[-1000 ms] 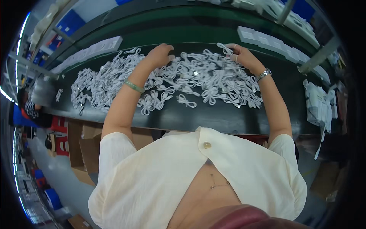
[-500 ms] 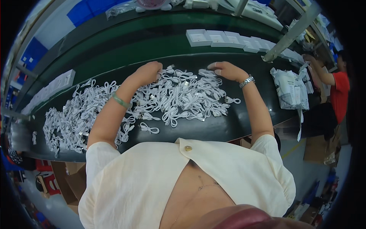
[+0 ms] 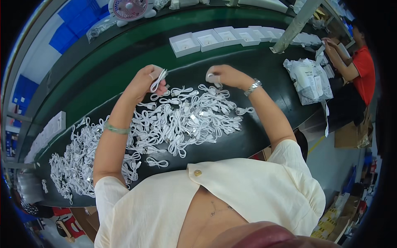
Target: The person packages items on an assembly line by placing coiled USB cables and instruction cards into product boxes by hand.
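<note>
Room between trays (image 3: 248, 36) and cables (image 3: 192, 119) (post (image 3: 295, 31) rightward)

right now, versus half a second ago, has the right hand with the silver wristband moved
Yes. The right hand has shifted leftward, leaving a wider gap to the fixed grey metal post.

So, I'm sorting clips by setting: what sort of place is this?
Probably a factory or workshop floor: a heap of white cables lies on a long dark worktop, a row of open white boxes runs beyond it, and a co-worker in red is at the right.
</note>
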`<action>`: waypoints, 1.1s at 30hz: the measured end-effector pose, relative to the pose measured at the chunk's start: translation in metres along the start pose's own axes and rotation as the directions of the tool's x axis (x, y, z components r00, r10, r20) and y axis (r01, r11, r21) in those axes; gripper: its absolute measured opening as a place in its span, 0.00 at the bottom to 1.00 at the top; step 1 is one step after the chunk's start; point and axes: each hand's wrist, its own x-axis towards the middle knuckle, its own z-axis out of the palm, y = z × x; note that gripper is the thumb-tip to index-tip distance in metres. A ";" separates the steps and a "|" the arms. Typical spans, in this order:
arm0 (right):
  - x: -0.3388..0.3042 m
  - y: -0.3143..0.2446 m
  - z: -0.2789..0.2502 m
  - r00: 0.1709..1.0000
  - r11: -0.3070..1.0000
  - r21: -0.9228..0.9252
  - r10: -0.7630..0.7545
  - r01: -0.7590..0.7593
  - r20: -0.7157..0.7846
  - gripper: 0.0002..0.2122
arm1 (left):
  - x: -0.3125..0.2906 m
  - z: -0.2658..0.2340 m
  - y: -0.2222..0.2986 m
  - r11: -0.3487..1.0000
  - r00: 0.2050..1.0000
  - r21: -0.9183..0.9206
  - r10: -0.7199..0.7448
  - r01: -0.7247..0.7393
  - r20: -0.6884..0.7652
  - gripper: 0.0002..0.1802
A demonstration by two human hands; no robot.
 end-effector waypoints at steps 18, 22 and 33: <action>0.162 0.025 -0.057 0.918 0.945 -0.282 0.040 -0.163 -0.395 0.18 | 0.175 -0.011 -0.012 0.671 0.770 0.725 0.542 -0.155 -0.337 0.10; 0.195 0.047 -0.055 0.901 0.761 -0.561 0.071 -0.326 -0.428 0.15 | 0.185 0.011 0.003 0.606 0.793 0.790 0.435 0.092 -0.426 0.10; 0.141 0.016 -0.045 0.961 0.900 -0.429 -0.183 0.080 -0.206 0.15 | 0.189 -0.005 -0.014 0.087 0.823 0.990 0.550 0.111 -0.141 0.08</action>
